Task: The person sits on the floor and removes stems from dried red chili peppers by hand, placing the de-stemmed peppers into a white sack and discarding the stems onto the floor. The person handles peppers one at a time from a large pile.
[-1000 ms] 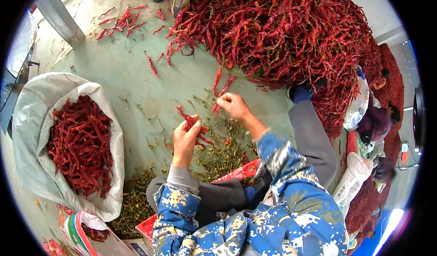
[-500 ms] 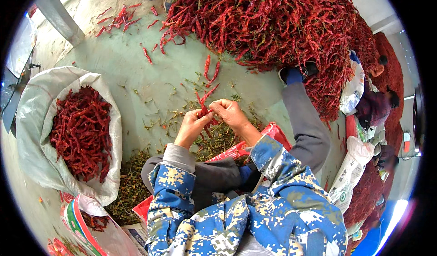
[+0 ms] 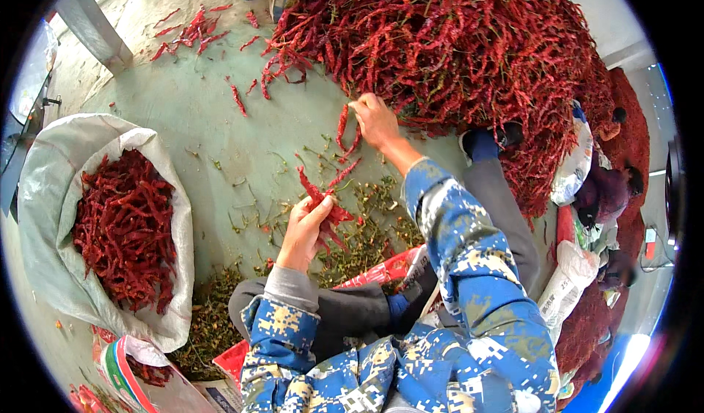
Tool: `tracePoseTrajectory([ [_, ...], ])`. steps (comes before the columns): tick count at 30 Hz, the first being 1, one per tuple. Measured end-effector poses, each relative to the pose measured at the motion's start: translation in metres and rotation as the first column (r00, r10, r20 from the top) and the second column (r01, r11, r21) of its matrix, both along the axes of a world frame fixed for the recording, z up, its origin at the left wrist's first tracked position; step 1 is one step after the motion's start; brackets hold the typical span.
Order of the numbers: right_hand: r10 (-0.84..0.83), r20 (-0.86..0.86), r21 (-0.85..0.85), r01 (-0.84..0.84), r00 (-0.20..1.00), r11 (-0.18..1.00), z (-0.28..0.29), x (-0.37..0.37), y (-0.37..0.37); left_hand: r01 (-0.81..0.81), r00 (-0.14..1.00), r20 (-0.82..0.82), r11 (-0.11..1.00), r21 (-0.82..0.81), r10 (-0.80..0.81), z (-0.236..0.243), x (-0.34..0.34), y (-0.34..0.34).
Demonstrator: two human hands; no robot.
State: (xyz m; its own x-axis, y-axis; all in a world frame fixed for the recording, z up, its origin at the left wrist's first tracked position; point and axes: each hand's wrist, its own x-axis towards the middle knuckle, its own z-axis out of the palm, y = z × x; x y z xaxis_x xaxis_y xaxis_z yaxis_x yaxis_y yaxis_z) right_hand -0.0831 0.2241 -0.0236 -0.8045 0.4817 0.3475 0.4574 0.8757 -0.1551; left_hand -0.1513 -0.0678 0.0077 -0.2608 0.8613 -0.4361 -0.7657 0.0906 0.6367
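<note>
My left hand [image 3: 301,231] is closed around a small bunch of dried red chilies [image 3: 316,194], held upright over scattered stems and leaves [image 3: 374,215]. Higher up, my right hand [image 3: 375,123] has thumb and fingertips pinched at the upper end of a red chili [image 3: 342,125], beside the lower edge of a big heap of dried red chilies [image 3: 433,42]. To the left stands an open white woven sack [image 3: 55,193], its rim rolled out, with chilies [image 3: 125,229] inside. Red sheeting [image 3: 385,265] shows beneath my legs.
Loose chilies [image 3: 196,28] lie near a grey post [image 3: 99,31]. At right, other people [image 3: 603,193] are beside white sacks [image 3: 568,281] and a deep-red mound [image 3: 623,97]. An open striped bag [image 3: 117,362] lies at bottom left; my bent leg [image 3: 499,215] extends toward the heap.
My right hand first came down to the bunch in my left hand, then moved up and forward to the chili by the heap. My left hand still grips the bunch.
</note>
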Motion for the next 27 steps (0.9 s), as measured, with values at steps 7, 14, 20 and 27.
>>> tracePoseTrajectory([
  [7,0.129,0.285,0.271,-0.209,0.95,0.94,-0.023,-0.035,0.053,-0.147,0.985,0.093,0.989,-0.005,0.147,-0.022,-0.019,0.012],
  [14,0.009,-0.132,-0.791,-0.111,0.991,0.602,0.043,0.058,-0.095,-0.188,0.981,-0.035,0.982,0.019,0.189,-0.025,-0.004,0.015],
  [20,0.337,-0.034,-0.527,-0.303,0.941,0.794,0.058,0.095,-0.169,0.041,0.97,-0.242,0.998,0.038,-0.03,-0.015,0.019,-0.001],
  [27,-0.391,-0.166,-0.912,0.01,0.905,0.41,0.01,0.071,-0.139,-0.016,0.797,-0.586,0.974,0.227,0.15,-0.006,0.034,0.003],
])
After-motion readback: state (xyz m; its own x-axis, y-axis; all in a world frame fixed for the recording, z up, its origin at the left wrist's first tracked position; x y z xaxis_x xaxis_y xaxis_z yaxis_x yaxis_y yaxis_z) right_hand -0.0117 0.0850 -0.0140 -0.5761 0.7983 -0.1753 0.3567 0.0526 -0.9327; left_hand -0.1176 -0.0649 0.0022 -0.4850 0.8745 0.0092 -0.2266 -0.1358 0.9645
